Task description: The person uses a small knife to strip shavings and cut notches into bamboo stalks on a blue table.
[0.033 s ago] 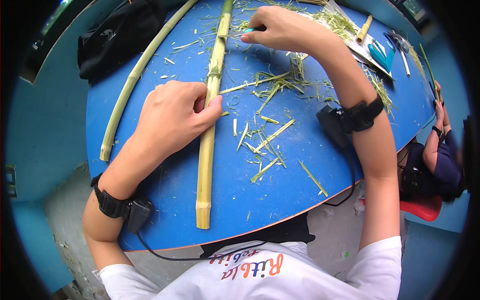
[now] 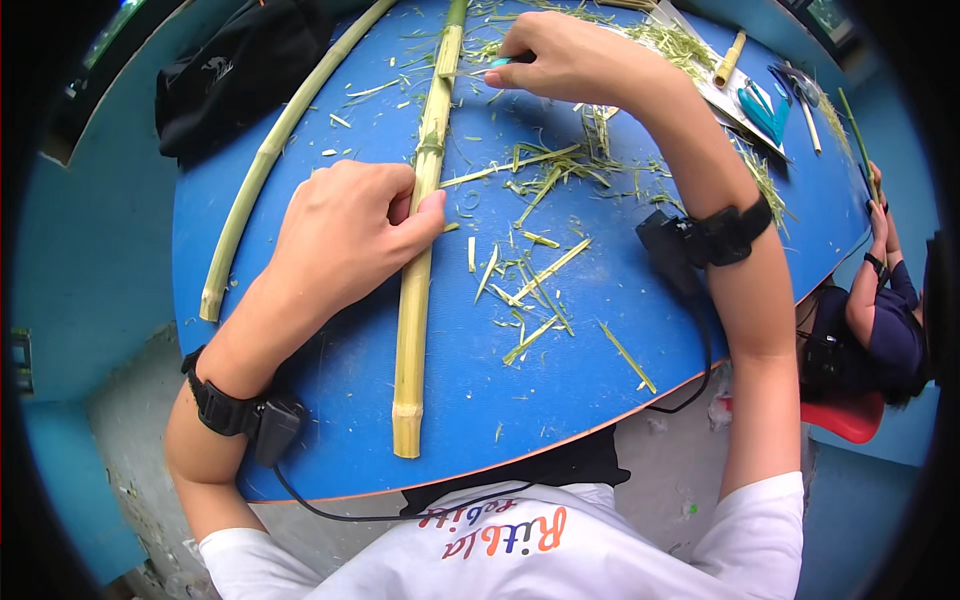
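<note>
Bamboo pole (image 2: 411,320) lies on the blue table (image 2: 620,300), left hand (image 2: 345,225) clasping it, right hand (image 2: 545,60) holding 1 knife (image 2: 468,72) against it farther up; its near stretch looks scraped pale, with green skin left at the far end.

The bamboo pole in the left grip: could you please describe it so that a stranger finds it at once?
On the blue table, find the left grip, left of the picture's middle. The bamboo pole under it, mostly pale yellow, runs from the top edge toward the table's near edge. Unlike the untouched pole farther left, it meets a thin blade in the right grip.
</note>
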`<state>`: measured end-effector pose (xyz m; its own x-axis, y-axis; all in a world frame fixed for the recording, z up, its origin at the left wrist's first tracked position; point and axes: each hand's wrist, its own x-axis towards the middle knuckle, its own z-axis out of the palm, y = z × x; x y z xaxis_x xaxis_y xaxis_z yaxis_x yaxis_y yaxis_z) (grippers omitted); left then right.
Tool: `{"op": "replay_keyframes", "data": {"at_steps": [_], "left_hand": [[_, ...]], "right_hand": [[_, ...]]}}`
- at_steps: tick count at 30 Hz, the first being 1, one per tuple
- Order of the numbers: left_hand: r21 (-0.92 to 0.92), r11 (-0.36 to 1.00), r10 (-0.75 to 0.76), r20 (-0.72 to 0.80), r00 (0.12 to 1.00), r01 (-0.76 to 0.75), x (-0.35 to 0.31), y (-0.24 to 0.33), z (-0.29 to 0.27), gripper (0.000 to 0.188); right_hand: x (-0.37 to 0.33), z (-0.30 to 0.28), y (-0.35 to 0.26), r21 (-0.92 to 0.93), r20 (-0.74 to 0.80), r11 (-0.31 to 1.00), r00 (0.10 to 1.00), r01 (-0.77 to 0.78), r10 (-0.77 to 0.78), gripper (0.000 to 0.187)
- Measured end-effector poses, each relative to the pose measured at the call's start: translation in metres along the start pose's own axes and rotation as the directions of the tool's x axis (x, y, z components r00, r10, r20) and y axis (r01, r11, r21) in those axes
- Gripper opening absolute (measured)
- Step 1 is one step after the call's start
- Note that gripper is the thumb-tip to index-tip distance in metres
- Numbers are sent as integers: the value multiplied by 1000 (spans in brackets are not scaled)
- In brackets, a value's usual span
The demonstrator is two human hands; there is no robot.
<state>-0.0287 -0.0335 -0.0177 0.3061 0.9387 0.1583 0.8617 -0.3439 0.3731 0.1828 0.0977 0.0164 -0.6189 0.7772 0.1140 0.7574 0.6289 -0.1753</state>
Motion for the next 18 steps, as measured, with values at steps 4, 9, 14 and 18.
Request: {"op": "replay_keyframes", "data": {"at_steps": [4, 9, 14, 18], "left_hand": [[-4, 1000, -21, 0, 1000, 21, -2, 1, -2, 39], [4, 999, 33, -22, 999, -33, -1, 1, -3, 40], [-47, 995, 85, -68, 994, -88, -2, -5, 2, 41], [-42, 995, 84, -76, 994, -88, -7, -5, 0, 40]], "right_hand": [[-14, -45, -24, -74, 176, 996, 982, -52, 64, 43], [-24, -62, -33, -136, 175, 985, 976, -108, 131, 46], [-21, -57, -39, -153, 198, 983, 971, -105, 135, 46], [-28, -64, -51, -99, 205, 992, 974, -77, 96, 46]]}}
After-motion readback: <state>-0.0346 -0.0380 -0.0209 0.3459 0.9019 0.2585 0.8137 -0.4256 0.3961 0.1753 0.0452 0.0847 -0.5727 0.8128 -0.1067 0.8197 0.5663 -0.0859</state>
